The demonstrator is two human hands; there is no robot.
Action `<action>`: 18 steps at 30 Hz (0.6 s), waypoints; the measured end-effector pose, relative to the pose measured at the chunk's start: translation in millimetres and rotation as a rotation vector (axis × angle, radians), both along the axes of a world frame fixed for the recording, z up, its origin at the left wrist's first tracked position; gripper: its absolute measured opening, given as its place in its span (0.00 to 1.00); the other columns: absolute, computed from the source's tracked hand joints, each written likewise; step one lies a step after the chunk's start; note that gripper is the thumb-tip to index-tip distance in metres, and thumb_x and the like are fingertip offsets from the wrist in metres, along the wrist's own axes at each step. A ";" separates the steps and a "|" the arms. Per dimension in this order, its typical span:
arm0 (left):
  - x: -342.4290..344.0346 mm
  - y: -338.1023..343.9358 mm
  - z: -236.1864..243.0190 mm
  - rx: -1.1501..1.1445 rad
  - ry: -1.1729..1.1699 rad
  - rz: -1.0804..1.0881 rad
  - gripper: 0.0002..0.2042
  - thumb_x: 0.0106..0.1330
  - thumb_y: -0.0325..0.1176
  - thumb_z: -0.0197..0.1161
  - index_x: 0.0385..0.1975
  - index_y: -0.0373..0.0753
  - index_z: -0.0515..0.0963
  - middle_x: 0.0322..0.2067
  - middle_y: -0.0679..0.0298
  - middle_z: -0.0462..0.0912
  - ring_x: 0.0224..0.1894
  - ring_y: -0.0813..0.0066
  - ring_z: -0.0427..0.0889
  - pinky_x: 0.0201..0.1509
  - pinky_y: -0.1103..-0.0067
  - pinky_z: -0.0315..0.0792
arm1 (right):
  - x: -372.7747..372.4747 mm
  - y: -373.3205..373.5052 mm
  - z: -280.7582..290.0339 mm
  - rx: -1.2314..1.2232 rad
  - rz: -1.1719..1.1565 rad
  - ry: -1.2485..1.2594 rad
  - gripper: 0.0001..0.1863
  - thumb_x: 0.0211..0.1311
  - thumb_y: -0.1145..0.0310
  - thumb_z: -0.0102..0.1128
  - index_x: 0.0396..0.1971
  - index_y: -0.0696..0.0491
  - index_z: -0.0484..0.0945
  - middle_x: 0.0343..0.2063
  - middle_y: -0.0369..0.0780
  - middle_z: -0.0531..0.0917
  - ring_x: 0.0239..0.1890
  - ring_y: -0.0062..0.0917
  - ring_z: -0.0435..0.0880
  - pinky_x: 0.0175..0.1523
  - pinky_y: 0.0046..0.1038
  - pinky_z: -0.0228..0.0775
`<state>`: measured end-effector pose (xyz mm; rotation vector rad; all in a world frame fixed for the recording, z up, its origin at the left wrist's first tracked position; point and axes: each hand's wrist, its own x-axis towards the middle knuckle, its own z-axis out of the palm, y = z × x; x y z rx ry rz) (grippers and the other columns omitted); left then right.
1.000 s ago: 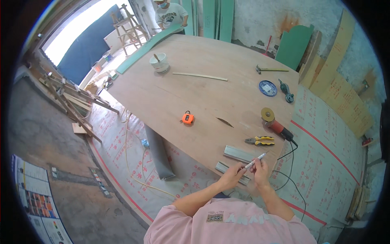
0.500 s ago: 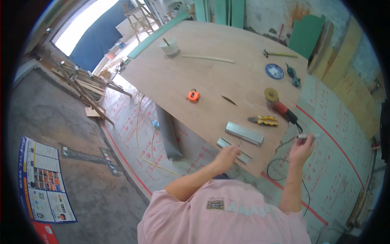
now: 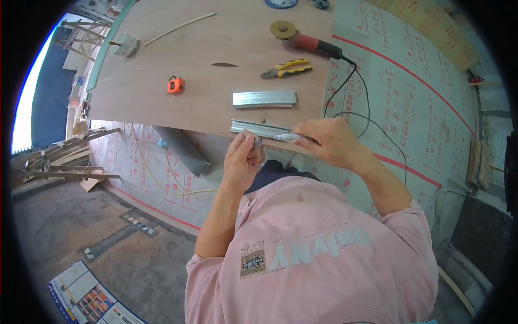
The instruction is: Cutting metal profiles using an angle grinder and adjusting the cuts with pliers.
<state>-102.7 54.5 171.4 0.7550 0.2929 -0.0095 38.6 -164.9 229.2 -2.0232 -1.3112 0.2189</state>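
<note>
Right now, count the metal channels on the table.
2: one channel near the pliers, another channel at the edge of the table, by the left hand and right hand. Nested ones could be hidden.

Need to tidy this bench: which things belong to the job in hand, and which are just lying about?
Seemingly in the job:
white pen, in the right hand
small object, unclear, in the left hand
metal channel beside the hands
perhaps the metal piece beyond it

Seemingly lying about:
orange tape measure
pliers
angle grinder
pale strip
white bucket
</note>
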 end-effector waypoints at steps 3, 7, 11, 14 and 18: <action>-4.6 -5.7 -0.1 -0.020 0.036 -0.002 0.12 0.78 0.39 0.55 0.31 0.44 0.68 0.20 0.77 0.55 0.23 0.84 0.52 0.28 0.82 0.51 | -4.7 -3.8 0.1 -0.081 -0.002 -0.019 0.11 0.64 0.60 0.66 0.39 0.51 0.85 0.30 0.40 0.85 0.31 0.36 0.84 0.34 0.35 0.73; -7.3 -5.8 -1.9 0.025 0.071 0.002 0.11 0.78 0.38 0.56 0.31 0.44 0.68 0.20 0.77 0.55 0.23 0.85 0.52 0.28 0.82 0.50 | -8.2 -3.5 -4.2 -0.083 0.001 -0.016 0.11 0.63 0.61 0.66 0.40 0.51 0.85 0.30 0.39 0.85 0.31 0.34 0.84 0.34 0.34 0.73; -5.8 -0.4 -3.9 0.179 0.142 -0.052 0.11 0.78 0.37 0.56 0.31 0.43 0.69 0.22 0.77 0.61 0.24 0.86 0.57 0.29 0.84 0.54 | -11.5 4.6 -10.3 -0.120 0.016 -0.006 0.11 0.64 0.60 0.65 0.39 0.50 0.85 0.31 0.38 0.85 0.32 0.34 0.84 0.35 0.35 0.74; -4.4 3.5 -6.4 0.271 0.163 -0.113 0.11 0.78 0.38 0.56 0.32 0.42 0.71 0.24 0.76 0.65 0.26 0.87 0.60 0.30 0.85 0.57 | -15.9 15.4 -16.3 -0.149 0.037 0.015 0.11 0.65 0.59 0.64 0.39 0.50 0.84 0.31 0.39 0.85 0.33 0.35 0.85 0.35 0.36 0.74; -2.9 14.7 -2.6 0.417 0.231 -0.256 0.13 0.79 0.40 0.55 0.33 0.39 0.72 0.25 0.74 0.69 0.28 0.86 0.64 0.30 0.85 0.59 | -27.1 32.1 -27.7 -0.153 0.027 0.147 0.11 0.65 0.60 0.64 0.39 0.51 0.83 0.30 0.42 0.85 0.33 0.41 0.85 0.36 0.41 0.74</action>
